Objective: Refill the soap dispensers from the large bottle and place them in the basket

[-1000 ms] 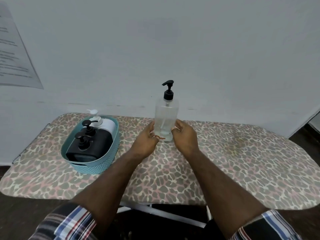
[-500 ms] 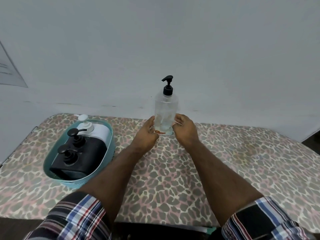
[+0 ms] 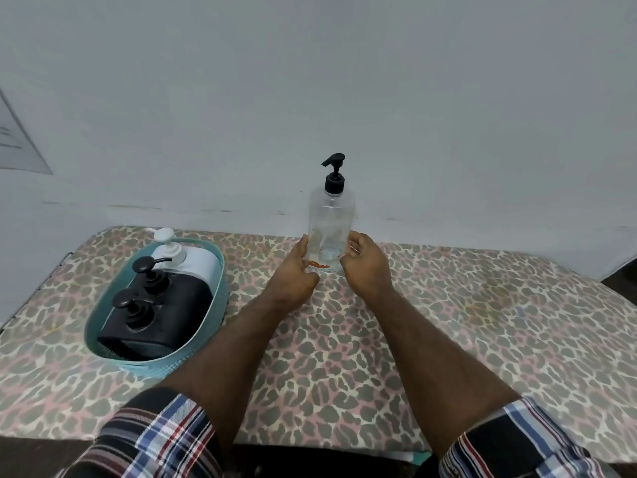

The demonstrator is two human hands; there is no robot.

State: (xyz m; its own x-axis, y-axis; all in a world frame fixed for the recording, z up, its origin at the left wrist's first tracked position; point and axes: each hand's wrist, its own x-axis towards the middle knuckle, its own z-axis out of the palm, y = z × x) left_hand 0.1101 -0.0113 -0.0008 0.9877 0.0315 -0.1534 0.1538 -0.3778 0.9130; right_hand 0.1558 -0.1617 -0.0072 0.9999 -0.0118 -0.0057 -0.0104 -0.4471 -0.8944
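Large clear pump bottle (image 3: pixel 331 232) stands upright on the leopard-print board (image 3: pixel 448 322), long axis vertical, near the wall, dead centre between my hands. Left hand (image 3: pixel 293 270) and right hand (image 3: pixel 367 267) cup its base from either side, fingers curled round it; both equally near. Looks almost empty. Red mark at the bottom edge, unreadable; no label text I can make out. Teal basket (image 3: pixel 213 305) sits well left, already holding two black dispensers (image 3: pixel 151 305) and a white one (image 3: pixel 186 260). Wall paper (image 3: pixel 20 146) illegible.
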